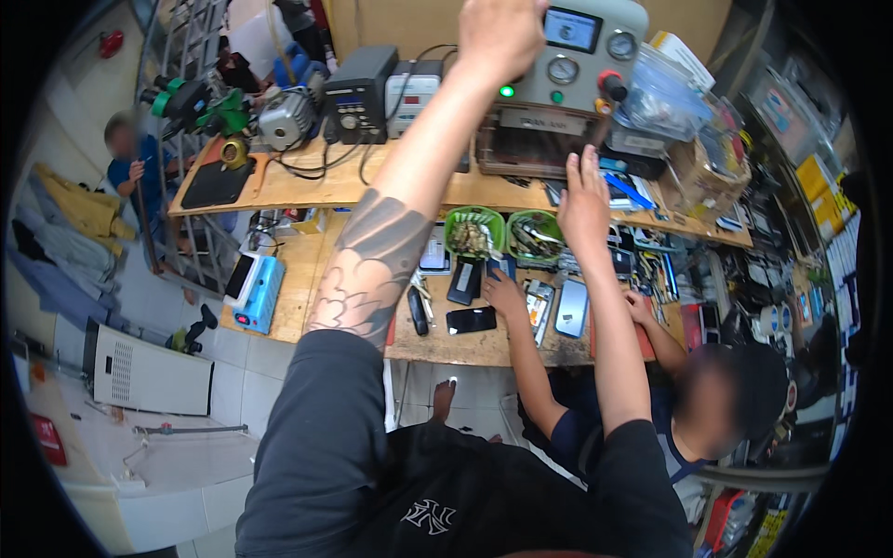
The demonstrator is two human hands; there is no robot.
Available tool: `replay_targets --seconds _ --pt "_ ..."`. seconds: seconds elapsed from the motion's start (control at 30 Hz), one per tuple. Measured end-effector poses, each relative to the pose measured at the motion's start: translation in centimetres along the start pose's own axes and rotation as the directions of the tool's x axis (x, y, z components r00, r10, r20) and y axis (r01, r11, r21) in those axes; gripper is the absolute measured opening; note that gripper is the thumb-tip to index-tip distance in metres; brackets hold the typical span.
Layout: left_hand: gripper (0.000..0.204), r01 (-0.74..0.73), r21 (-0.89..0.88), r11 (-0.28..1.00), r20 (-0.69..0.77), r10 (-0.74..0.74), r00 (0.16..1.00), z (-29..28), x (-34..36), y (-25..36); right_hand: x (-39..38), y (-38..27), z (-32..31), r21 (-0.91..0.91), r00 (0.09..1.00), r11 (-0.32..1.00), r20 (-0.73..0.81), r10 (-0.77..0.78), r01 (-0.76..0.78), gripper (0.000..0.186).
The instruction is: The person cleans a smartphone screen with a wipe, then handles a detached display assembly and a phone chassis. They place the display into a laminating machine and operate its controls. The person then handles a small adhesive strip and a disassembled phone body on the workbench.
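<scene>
So the grey machine with the gauges (584, 96) sat up on the wooden shelf (316, 191), its dark front window (526, 153) running long from 9 to 3 o'clock. It lay roughly 4 o'clock from the left hand (502, 42) and 11 from the right hand (584, 200). Hands were well apart; the right, fingers straight, was nearer the window. Couldn't tell whether the left gripped anything.

The view's upper edge cuts off the left hand (502, 39) and the grey machine (581, 93). Text on its display (571, 31) is illegible.
</scene>
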State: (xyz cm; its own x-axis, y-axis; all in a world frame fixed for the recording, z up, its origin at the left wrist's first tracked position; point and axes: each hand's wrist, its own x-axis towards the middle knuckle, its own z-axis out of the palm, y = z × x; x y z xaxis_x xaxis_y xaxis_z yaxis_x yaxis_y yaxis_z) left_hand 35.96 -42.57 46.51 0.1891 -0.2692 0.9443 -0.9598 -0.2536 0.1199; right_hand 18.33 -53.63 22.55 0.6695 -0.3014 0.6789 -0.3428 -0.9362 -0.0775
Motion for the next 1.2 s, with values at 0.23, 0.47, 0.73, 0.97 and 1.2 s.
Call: replay_targets --seconds 0.23,0.47,0.73,0.97,1.2 --pt "0.057 -0.086 0.083 0.993 -0.195 0.101 0.976 -0.7 -0.6 -0.6 -0.1 -0.1 -0.3 0.026 1.0 1.0 0.026 0.004 -0.005 0.069" --pt "0.058 -0.18 0.14 0.974 -0.316 0.216 0.924 -0.5 -0.2 -0.4 0.0 -0.3 -0.3 0.049 0.998 0.998 0.039 0.04 -0.041 0.074" --pt "0.049 -0.058 -0.015 0.998 -0.181 0.054 0.982 -0.2 -0.5 0.0 -0.2 -0.7 -0.3 0.049 0.992 0.994 0.084 0.096 -0.1 0.077" --pt "0.049 -0.043 -0.041 0.998 -0.175 0.035 0.984 0.4 -0.7 -0.1 -0.3 -1.4 -0.2 0.007 0.992 0.992 0.021 0.128 -0.128 0.074" --pt "0.046 -0.092 -0.411 0.907 -0.123 0.045 0.991 -1.2 -0.3 -2.8 0.0 -1.8 -0.6 -0.034 0.995 0.995 -0.04 0.092 -0.093 0.078"
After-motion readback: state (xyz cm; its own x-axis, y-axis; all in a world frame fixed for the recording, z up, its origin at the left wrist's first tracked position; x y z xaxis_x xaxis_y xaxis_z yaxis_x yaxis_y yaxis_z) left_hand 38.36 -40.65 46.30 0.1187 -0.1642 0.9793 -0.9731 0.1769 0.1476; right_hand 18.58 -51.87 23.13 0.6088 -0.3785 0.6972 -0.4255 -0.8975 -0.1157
